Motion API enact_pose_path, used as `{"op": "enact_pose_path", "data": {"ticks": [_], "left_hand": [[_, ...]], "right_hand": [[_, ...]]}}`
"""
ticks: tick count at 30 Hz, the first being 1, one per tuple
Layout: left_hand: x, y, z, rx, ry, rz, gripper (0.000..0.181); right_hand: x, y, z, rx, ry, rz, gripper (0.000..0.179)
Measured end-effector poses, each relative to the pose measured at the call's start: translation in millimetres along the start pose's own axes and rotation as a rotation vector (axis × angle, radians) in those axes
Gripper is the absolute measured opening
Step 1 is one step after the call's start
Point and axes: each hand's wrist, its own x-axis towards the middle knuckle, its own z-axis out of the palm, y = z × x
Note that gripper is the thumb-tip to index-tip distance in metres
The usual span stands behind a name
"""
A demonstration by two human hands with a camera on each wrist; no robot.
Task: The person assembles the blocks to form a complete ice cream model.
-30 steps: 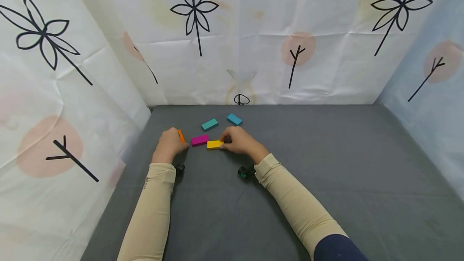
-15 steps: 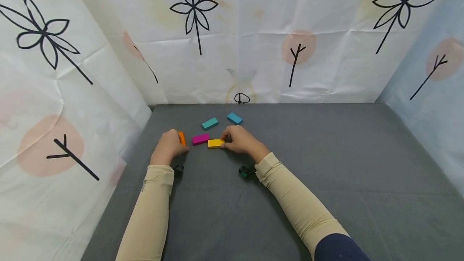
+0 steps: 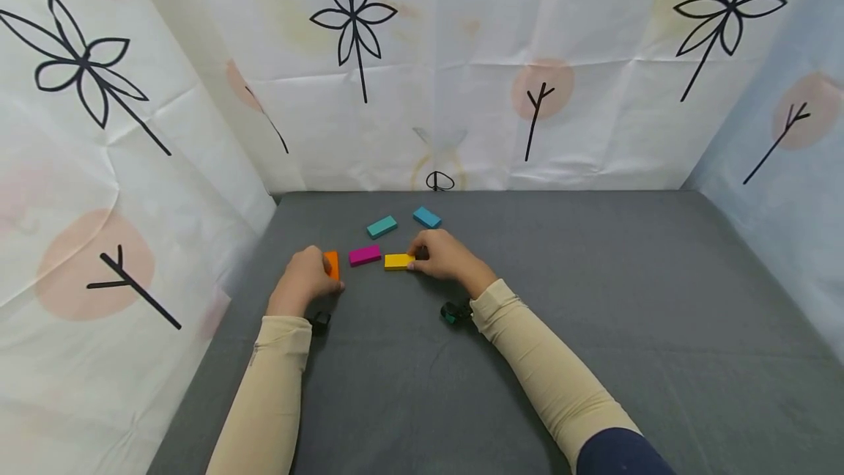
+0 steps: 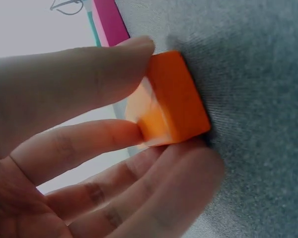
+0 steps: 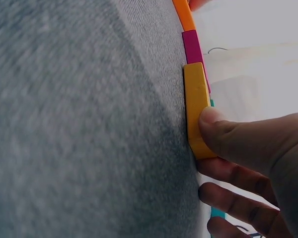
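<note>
My left hand (image 3: 306, 278) grips an orange block (image 4: 176, 96) on the grey cloth, thumb on one side and fingers on the other. On the right, my right hand (image 3: 445, 255) pinches the right end of a yellow block (image 3: 397, 262), its thumb (image 5: 213, 119) on the near face. A magenta block (image 3: 365, 255) lies between the two held blocks, touched by neither hand. Behind it lie a teal block (image 3: 382, 227) and a blue block (image 3: 427, 217), both at a slant.
The grey table (image 3: 593, 299) stretches wide to the right and toward me. White cloth walls with drawn flowers (image 3: 354, 17) close off the back and left, and a pale blue wall (image 3: 785, 189) the right. Dark wrist cameras (image 3: 455, 313) hang near the cloth.
My left hand has drawn the orange block a little toward me, showing more of it. My right hand has shifted the yellow block slightly right, away from the magenta one.
</note>
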Motion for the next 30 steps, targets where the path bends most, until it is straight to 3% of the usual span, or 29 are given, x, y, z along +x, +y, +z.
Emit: {"op": "enact_pose_path", "data": {"ticks": [10,30], "left_hand": [[-15.4,0.3,3.8,-0.04,-0.012,0.011,0.054],[-32.4,11.5,8.8,0.025,-0.022,0.089,0.05]], "right_hand": [[-3.0,7.0,-3.4,0.01,-0.001,-0.003,0.028],[-12.9,19.0,-9.2,0.005,0.017,0.013,0.028]]}}
